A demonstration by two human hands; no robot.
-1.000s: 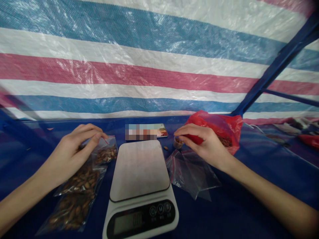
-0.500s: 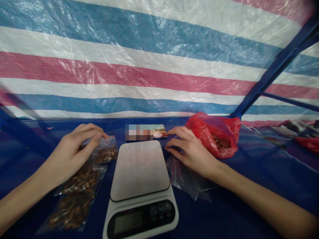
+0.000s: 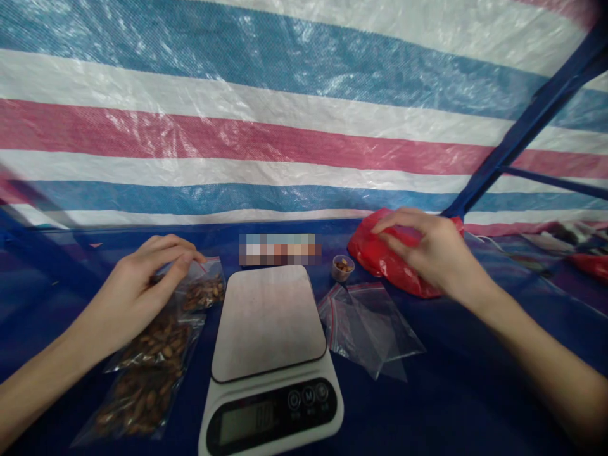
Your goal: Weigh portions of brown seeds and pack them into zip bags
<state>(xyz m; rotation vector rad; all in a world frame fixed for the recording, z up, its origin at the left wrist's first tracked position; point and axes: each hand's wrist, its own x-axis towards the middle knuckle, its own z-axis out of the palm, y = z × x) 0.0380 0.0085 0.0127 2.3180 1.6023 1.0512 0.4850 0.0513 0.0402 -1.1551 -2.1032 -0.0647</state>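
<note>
My left hand (image 3: 159, 282) has its thumb and fingers closed on the top edge of a small zip bag (image 3: 204, 292) of brown nut-like pieces. Two more filled zip bags (image 3: 137, 402) lie below that hand, partly covered by it. Over the red plastic bag (image 3: 373, 253) is my right hand (image 3: 422, 247), with thumb and forefinger curved and a gap between their tips; nothing shows in it. That bag's mouth is hidden behind the hand. Between my hands stands a kitchen scale (image 3: 268, 329) with a bare plate; its display is faint.
A small clear cup (image 3: 342, 268) with a few brown pieces stands right of the scale. Flat zip bags (image 3: 373, 323) lie in front of it. A blurred-out phone (image 3: 280, 249) is behind the scale. Striped sheeting (image 3: 237, 139) and a blue frame bar (image 3: 527, 120) close off the back.
My right hand has moved right and away, from beside the phone to over the red bag, uncovering the small cup and the flat zip bags. My left hand has stayed put.
</note>
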